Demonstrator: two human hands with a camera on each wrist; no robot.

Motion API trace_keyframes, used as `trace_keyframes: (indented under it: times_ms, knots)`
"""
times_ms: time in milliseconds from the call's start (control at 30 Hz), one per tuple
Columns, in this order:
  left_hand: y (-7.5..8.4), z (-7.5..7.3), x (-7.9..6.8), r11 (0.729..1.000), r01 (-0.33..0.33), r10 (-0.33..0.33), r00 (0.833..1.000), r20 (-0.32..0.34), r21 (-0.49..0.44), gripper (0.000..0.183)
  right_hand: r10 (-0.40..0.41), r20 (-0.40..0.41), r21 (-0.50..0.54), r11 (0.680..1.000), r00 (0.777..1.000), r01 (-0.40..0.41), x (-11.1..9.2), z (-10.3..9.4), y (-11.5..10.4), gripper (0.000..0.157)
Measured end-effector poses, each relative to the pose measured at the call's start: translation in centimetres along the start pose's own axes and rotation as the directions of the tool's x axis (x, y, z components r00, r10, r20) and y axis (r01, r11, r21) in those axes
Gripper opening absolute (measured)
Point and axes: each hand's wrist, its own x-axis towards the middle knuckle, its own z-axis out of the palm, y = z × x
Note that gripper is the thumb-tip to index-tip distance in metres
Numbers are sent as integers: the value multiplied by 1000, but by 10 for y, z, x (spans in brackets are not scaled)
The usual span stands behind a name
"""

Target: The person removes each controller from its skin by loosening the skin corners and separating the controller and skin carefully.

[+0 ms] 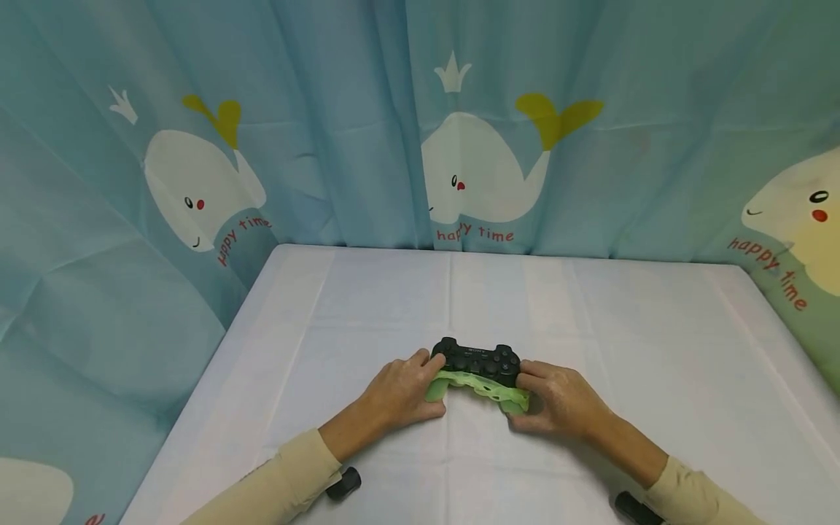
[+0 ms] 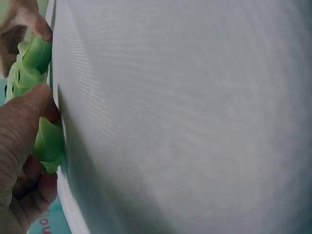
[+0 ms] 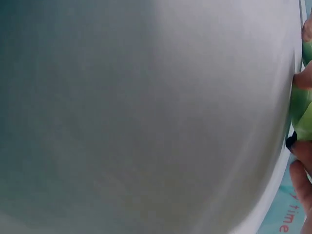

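Observation:
A black game controller point(image 1: 482, 362) lies on the white tablecloth with its top side up. A soft light-green sleeve point(image 1: 484, 384) with cut-out holes covers its near edge and both handle ends, leaving the black button face bare. My left hand point(image 1: 408, 390) grips the left end, fingers at the controller's side and thumb by the green handle. At the other end my right hand point(image 1: 558, 399) pinches the right handle and the sleeve's corner between thumb and fingers. The left wrist view shows the green sleeve point(image 2: 48, 141) between thumb and curled fingers.
A white cloth point(image 1: 367, 292) covers the table. Blue curtains point(image 1: 341, 168) with whale prints hang behind and at both sides. A dark cylindrical piece shows under each sleeve cuff, one at the left wrist point(image 1: 344, 483) and another at the right point(image 1: 635, 508).

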Motion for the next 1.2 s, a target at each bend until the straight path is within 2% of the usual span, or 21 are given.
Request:
trace_keyframes:
  times_ms: [67, 167, 300, 400, 500, 567, 700, 800, 933, 1200]
  knots:
    - [0, 0, 0, 1000, 8, -8, 1000, -3, -2, 45, 31, -2, 6, 1000, 1000, -31, -2, 1, -3, 38]
    - [-1, 2, -3, 998, 58, -58, 998, 12, -31, 49, 134, 16, 21, 991, 991, -134, -5, 0, -9, 39]
    - [-5, 3, -4, 986, 164, -162, 984, 72, -14, 60, 316, 65, 61, 945, 946, -320, -7, -4, -15, 47]
    - [-9, 1, 0, 981, 187, -192, 973, 125, 52, 60, 373, 84, 74, 922, 924, -379, -7, -5, -15, 51]
    - [-11, -1, 4, 980, 185, -195, 967, 164, 70, 55, 367, 86, 66, 925, 926, -373, -2, -6, -11, 49]
    - [-13, -1, 7, 980, 194, -200, 963, 179, 50, 48, 341, 83, 34, 938, 936, -345, 1, -7, -9, 46]
    - [-15, 0, 8, 981, 194, -188, 968, 165, -20, 34, 224, 72, -85, 972, 972, -217, 6, -6, -6, 40]
    - [-15, 1, 6, 985, 168, -160, 977, 139, -42, 30, 146, 67, -145, 980, 987, -135, 8, -5, -5, 39]
    - [-14, 1, 2, 989, 145, -141, 982, 122, -25, 30, 118, 55, -132, 985, 992, -110, 9, -4, -6, 39]
    - [-9, 2, -8, 992, 123, -125, 979, 159, 24, 38, 79, 28, -104, 992, 996, -76, 2, 2, -9, 38]
